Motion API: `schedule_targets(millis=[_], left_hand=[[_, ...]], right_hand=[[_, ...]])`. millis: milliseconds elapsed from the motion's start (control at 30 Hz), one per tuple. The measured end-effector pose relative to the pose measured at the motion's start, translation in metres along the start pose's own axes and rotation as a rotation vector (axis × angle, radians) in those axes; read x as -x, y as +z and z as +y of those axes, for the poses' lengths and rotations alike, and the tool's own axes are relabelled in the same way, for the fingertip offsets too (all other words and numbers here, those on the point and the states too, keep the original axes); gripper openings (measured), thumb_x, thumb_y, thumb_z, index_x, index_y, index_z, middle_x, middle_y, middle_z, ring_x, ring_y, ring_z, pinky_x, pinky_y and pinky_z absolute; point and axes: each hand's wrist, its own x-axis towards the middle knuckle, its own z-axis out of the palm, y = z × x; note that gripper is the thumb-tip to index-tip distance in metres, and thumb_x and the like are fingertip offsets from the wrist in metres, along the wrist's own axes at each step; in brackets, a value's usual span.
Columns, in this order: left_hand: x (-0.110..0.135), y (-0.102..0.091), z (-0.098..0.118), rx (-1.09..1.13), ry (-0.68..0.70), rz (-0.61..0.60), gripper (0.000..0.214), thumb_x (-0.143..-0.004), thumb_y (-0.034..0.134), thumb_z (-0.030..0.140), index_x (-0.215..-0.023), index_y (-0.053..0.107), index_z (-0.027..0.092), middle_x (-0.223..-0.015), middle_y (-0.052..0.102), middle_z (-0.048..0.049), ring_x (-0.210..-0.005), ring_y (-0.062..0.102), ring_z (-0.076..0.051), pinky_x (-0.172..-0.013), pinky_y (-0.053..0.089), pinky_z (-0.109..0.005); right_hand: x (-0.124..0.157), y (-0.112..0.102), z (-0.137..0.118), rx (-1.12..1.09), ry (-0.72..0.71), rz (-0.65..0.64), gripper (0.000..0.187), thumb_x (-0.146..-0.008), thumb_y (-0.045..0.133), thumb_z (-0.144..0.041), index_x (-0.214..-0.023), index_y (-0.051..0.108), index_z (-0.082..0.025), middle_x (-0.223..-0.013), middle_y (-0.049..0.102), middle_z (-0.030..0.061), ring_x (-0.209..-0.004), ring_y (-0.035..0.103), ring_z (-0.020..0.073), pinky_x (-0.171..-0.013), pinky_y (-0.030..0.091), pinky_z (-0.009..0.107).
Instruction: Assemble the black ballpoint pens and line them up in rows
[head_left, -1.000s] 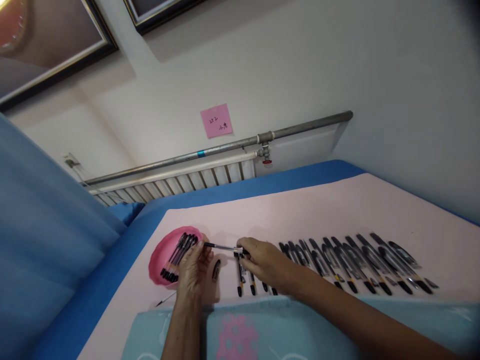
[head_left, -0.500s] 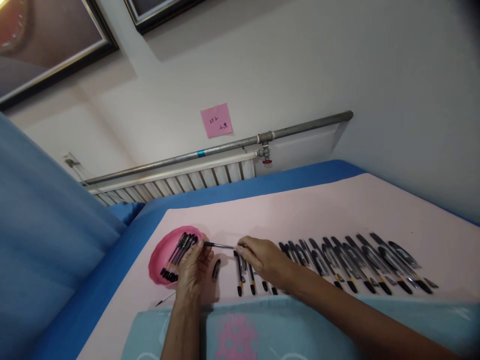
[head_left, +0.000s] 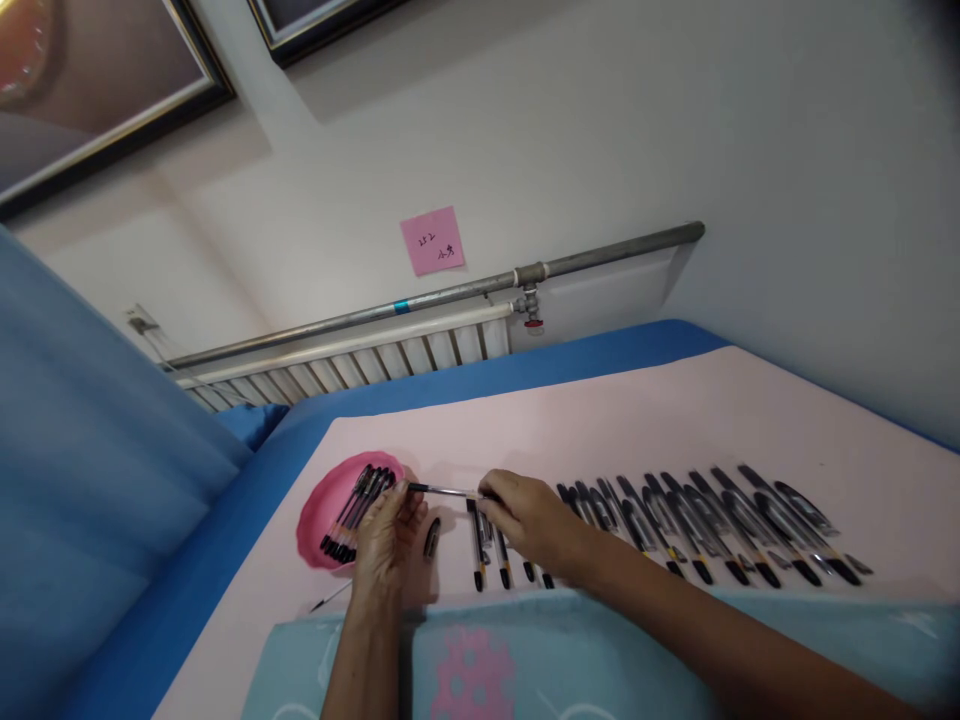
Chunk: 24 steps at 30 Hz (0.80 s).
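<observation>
My left hand (head_left: 387, 528) pinches the black end of a pen barrel (head_left: 444, 491), which lies almost level between my two hands. At the barrel's other end, the fingers of my right hand (head_left: 531, 512) are closed on it; the tip there is hidden by the fingers. A loose black pen cap (head_left: 432, 537) rests on the pink sheet just below the pen. Left of my left hand sits a pink bowl (head_left: 309, 525) with several capped black pens (head_left: 358, 515). A thin refill (head_left: 331, 597) lies below the bowl.
Pen parts (head_left: 697, 515) lie in rows to the right, with several barrels (head_left: 478, 550) under my right hand. The pink sheet (head_left: 637, 415) covers a blue surface (head_left: 600, 345). A teal cloth (head_left: 600, 650) spans the front edge. Behind are a radiator (head_left: 390, 358) and pipe (head_left: 622, 250).
My right hand has shifted very slightly to the right along the pen barrel, and a bit more of its far end shows. My left hand has stayed in place.
</observation>
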Motion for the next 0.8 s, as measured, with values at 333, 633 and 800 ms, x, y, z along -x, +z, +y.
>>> schedule_targets(millis=[333,633,800], left_hand=[[0.002,0.001,-0.001,-0.073,0.038,-0.019,0.016,-0.059,0.071,0.016,-0.07,0.06,0.015,-0.062,0.062,0.0017,-0.057,0.059,-0.009,-0.059,0.047,-0.022],[0.006,-0.01,-0.016,-0.989,0.363,-0.076,0.01,-0.059,0.067,0.02,-0.058,0.057,0.017,-0.053,0.053,-0.0003,-0.052,0.049,-0.013,-0.053,0.031,-0.023],[0.005,-0.02,-0.025,-1.016,0.374,0.009,0.022,-0.052,0.066,0.009,-0.046,0.048,0.02,-0.044,0.042,0.0016,-0.054,0.048,-0.017,-0.056,0.027,-0.024]], right_hand=[[-0.001,0.002,0.004,0.089,-0.083,-0.037,0.013,-0.085,0.041,-0.02,-0.084,0.054,-0.016,-0.084,0.057,0.0064,-0.076,0.053,0.0154,-0.067,0.04,0.025],[-0.01,-0.025,0.01,0.055,0.053,0.057,0.016,-0.084,0.041,-0.018,-0.083,0.056,-0.015,-0.084,0.06,0.0066,-0.077,0.054,0.0155,-0.069,0.04,0.026],[-0.009,-0.025,0.009,0.044,0.024,0.043,0.016,-0.084,0.041,-0.019,-0.084,0.057,-0.015,-0.084,0.06,0.006,-0.077,0.054,0.0153,-0.069,0.04,0.026]])
